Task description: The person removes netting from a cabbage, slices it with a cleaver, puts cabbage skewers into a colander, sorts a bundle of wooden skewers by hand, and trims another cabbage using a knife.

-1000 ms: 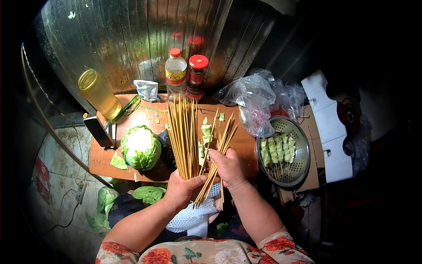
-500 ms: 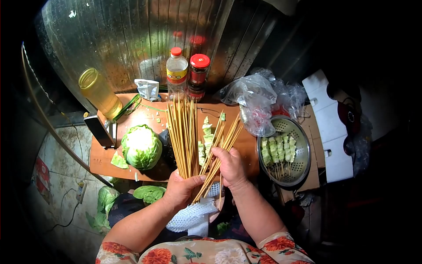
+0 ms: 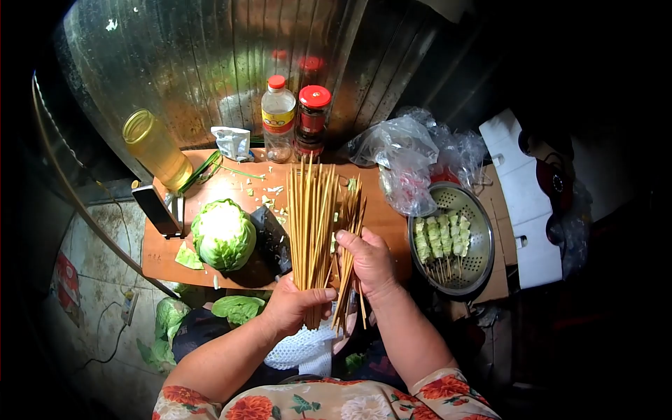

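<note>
A large bundle of bamboo skewers (image 3: pixel 310 224) stands nearly upright in my left hand (image 3: pixel 297 304), its fingers wrapped round the lower ends. My right hand (image 3: pixel 367 262) grips a smaller bunch of skewers (image 3: pixel 347 259) close beside it. Both bunches are above the front edge of the wooden table (image 3: pixel 385 245). Behind them, skewered cabbage on the table is mostly hidden. Left of the bundle sits a cabbage head (image 3: pixel 224 234), next to a dark blade-like piece (image 3: pixel 271 238). At the right, several cabbage skewers (image 3: pixel 442 238) lie in a metal colander (image 3: pixel 472 276).
At the back stand a red-capped bottle (image 3: pixel 278 119) and a red-lidded jar (image 3: pixel 313 120). A glass of yellowish liquid (image 3: pixel 157 150) and a propped phone (image 3: pixel 156 210) are on the left. Crumpled plastic bags (image 3: pixel 402 157) lie near the colander. Loose cabbage leaves (image 3: pixel 238 308) are below the table.
The large bundle has shifted right and stands straighter. The smaller bunch has turned from a slant to nearly upright, closer to the large one. The dark piece beside the cabbage shows more.
</note>
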Available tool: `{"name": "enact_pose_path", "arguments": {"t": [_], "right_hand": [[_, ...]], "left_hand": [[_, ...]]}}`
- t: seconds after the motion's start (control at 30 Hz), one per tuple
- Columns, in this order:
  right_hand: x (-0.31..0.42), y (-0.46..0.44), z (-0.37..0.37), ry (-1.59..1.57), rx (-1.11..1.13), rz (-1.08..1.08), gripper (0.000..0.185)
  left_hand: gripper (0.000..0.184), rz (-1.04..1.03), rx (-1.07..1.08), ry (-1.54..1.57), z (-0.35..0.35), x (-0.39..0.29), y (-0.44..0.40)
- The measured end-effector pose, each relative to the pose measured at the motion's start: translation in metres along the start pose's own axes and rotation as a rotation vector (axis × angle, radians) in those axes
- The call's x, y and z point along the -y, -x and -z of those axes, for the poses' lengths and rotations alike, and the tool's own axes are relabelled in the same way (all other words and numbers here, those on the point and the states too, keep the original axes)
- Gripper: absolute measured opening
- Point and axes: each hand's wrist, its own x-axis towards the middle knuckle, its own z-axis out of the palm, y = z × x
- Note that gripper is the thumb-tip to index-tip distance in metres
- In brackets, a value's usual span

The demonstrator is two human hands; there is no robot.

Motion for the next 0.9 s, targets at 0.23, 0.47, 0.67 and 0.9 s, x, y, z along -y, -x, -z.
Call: {"name": "enact_pose_path", "arguments": {"t": [0.23,0.47,0.67,0.9], "right_hand": [[-0.002,0.003,0.004,-0.021,0.025,0.034,0.019],[-0.003,0.006,0.0,0.067,0.02,0.123,0.02],[-0.005,0.004,0.004,0.276,-0.04,0.235,0.016],[-0.006,-0.001,0.008,0.395,-0.112,0.273,0.014]], "left_hand": [[0.029,-0.012,0.018,-0.017,0.004,0.004,-0.004],[0.033,-0.039,0.006,-0.061,0.004,0.006,-0.004],[0.029,-0.068,-0.026,-0.045,0.0,0.007,-0.003],[0.028,-0.081,-0.043,-0.04,0.0,0.007,-0.005]]}}
